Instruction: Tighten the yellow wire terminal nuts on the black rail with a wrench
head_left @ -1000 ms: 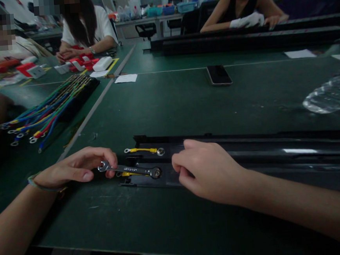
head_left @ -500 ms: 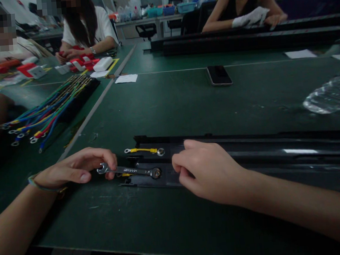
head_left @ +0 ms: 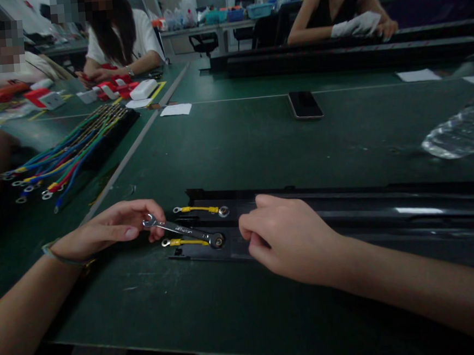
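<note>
My left hand [head_left: 120, 229] has its fingers curled behind the open end of a silver combination wrench [head_left: 184, 231]; the thumb stands apart from it. The wrench's ring end sits around a fastener at the near left end of a long black channel-shaped part [head_left: 371, 214]. Beneath the wrench runs a short yellow wire [head_left: 184, 242] with a ring terminal at its left end. A second yellow wire [head_left: 200, 208] is fastened farther back. My right hand [head_left: 293, 238] is closed in a loose fist over the black part, right of the wrench; its fingertips are hidden.
Colored wires with ring terminals [head_left: 70, 147] lie in a bundle at left. A phone [head_left: 306, 105], paper slips [head_left: 176, 110] and a clear plastic bottle [head_left: 463, 129] are farther back. Co-workers sit across the green table [head_left: 235, 150], one with a gloved hand [head_left: 356, 25].
The wrench's open end has swung away from me and slightly right, with my left hand following. The near yellow wire shows more now. My right hand has stayed almost still.
</note>
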Demonstrator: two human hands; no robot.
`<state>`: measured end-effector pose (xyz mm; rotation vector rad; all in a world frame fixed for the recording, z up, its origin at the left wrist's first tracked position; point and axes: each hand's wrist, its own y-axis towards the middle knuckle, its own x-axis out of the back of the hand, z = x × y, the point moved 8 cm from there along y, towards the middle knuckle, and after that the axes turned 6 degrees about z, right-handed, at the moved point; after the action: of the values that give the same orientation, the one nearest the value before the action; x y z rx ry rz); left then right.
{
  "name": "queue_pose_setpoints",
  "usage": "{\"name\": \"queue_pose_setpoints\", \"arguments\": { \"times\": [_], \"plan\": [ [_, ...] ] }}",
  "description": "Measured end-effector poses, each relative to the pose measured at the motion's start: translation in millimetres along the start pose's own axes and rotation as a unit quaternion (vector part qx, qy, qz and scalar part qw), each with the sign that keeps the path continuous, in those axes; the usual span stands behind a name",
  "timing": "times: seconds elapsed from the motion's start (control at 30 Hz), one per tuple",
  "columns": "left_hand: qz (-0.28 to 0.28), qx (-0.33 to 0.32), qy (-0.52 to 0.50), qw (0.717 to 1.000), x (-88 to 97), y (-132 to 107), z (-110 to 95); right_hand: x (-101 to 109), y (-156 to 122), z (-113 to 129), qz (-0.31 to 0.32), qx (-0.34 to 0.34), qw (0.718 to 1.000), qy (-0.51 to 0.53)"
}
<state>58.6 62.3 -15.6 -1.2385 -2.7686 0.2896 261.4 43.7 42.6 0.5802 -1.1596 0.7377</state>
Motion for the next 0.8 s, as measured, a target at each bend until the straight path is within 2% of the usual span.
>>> {"name": "queue_pose_setpoints", "arguments": {
  "times": [0.33, 0.57, 0.8],
  "plan": [
    [-0.002, -0.010, -0.047, 0.999, -5.2, 4.3, -5.6, 0.5, -0.5, 0.5, 0.002, -0.001, 1.000, -0.002],
    [-0.006, -0.007, -0.010, 1.000, -4.0, 2.8, -6.7, -0.2, 0.4, -0.1, 0.003, -0.003, 1.000, 0.001],
    [0.018, 0.007, -0.002, 1.000, -5.7, -3.3, -3.9, -0.7, -0.3, 0.1, 0.005, -0.002, 1.000, -0.002]
  ]
}}
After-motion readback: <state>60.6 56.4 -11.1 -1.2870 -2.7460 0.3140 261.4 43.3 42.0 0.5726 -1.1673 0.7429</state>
